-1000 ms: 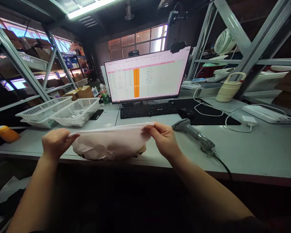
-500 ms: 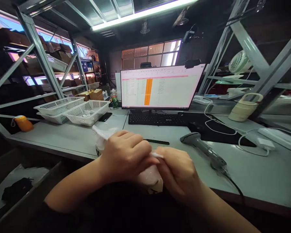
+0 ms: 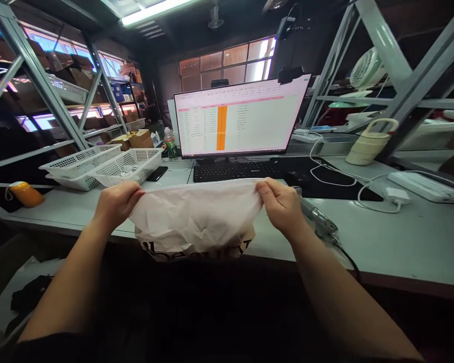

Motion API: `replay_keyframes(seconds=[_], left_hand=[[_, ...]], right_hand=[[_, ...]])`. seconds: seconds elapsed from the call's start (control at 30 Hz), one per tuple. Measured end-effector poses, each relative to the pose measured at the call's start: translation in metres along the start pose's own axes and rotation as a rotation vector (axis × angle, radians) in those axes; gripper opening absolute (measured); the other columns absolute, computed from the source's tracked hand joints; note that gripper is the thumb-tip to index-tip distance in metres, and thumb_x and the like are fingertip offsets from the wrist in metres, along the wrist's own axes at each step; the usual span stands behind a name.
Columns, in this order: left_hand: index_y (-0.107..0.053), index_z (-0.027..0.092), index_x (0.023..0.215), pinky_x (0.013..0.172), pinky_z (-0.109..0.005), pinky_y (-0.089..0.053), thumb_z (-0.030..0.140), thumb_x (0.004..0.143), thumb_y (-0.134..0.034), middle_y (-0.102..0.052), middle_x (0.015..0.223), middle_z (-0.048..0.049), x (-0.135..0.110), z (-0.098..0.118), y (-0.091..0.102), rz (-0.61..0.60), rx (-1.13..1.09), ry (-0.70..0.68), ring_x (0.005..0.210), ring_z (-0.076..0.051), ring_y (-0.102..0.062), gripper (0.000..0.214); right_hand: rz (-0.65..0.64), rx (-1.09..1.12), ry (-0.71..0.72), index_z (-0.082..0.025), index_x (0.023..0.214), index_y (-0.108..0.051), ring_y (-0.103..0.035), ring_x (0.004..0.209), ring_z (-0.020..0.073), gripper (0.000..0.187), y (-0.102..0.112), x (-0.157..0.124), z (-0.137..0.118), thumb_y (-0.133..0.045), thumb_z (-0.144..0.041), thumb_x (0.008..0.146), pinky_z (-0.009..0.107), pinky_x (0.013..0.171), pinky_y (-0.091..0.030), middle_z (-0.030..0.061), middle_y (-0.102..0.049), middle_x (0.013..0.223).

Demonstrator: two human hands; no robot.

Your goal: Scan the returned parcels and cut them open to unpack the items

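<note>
A white bag with black lettering along its lower part is stretched wide in front of me, above the desk's front edge. My left hand is closed on its upper left corner. At the upper right corner, my right hand pinches the bag between thumb and fingers. Its top edge runs nearly straight from one hand to the other, and the lower part hangs in creases. Whether anything is inside cannot be seen. Just behind my right hand lies a barcode scanner, partly hidden by it.
A monitor and black keyboard stand behind the bag. White plastic baskets and a phone are at the left. Cables, a white charger and a cream container lie to the right. An orange object sits far left.
My hands were close together, bunching the bag at the middle. They have moved apart to left and right, and the bag is now spread between them. The view has also shifted.
</note>
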State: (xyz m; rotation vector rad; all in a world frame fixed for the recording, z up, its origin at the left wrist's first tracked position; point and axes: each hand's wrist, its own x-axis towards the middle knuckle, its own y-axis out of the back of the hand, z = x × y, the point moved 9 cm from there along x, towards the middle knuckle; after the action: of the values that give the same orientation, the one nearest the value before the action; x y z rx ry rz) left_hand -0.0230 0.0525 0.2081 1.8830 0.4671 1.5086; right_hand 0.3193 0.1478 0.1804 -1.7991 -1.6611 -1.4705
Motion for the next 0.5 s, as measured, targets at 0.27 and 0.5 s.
replay_keyframes(seconds=[0.27,0.5], left_hand=[[-0.059,0.019,0.075,0.06,-0.031,-0.038,0.046,0.101,-0.041,-0.062,0.067,-0.0025,0.006,0.047,0.012,0.004,-0.043,-0.127,0.06,-0.016,-0.055,0.042],[-0.056,0.019,0.075,0.063,-0.031,-0.035,0.038,0.102,-0.045,-0.06,0.067,-0.0003,-0.01,0.086,0.01,-0.099,0.067,-0.277,0.062,-0.016,-0.054,0.035]], right_hand=[[-0.118,-0.111,0.544,-0.016,0.123,-0.065,-0.058,0.109,0.0259,0.029,-0.022,-0.013,-0.124,-0.053,-0.02,0.096,0.044,0.097,-0.047,0.0121,-0.069,0.114],[-0.276,-0.149,0.653,-0.018,0.101,-0.072,-0.056,0.088,0.02,0.014,-0.056,-0.058,-0.143,-0.06,-0.02,0.095,0.034,0.079,-0.045,0.0053,-0.071,0.095]])
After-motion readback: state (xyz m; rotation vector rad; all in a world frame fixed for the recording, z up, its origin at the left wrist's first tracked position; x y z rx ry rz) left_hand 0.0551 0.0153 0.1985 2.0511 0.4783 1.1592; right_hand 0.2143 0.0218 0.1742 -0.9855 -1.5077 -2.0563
